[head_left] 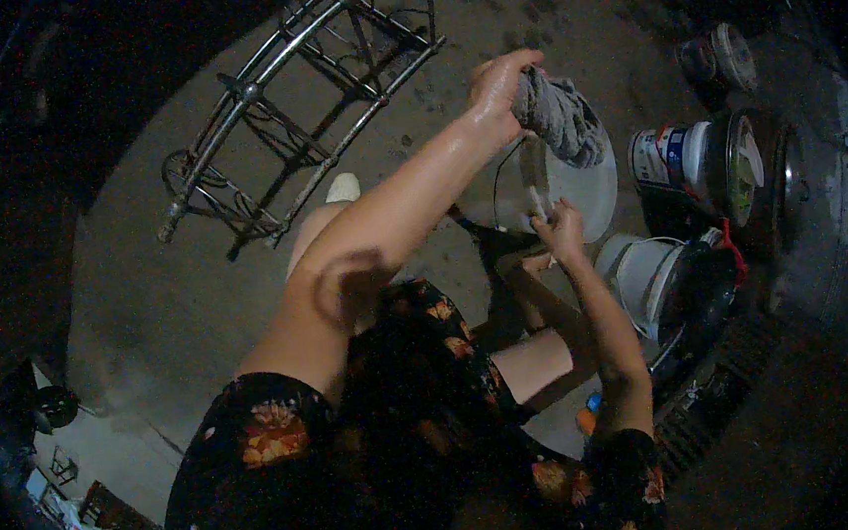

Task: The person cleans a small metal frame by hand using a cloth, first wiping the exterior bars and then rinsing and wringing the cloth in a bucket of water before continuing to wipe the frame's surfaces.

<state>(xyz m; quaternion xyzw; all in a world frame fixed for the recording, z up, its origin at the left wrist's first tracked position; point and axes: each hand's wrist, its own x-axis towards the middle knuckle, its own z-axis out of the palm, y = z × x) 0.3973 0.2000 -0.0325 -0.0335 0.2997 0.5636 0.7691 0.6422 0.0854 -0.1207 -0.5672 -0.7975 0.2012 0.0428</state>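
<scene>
Grey cloth (564,119): gripped by left hand (498,90), best kept over bucket (593,192)
Right hand (563,231): at near side, grasp unclear

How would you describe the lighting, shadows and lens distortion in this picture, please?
Head view: dim and grainy, its outer edges sunk in black; in the same head view, the metal rack glints, throws dark shadows on the floor and looks bowed, probably by the fisheye lens; also in the head view, the left hand and grey cloth are fairly legible.
</scene>
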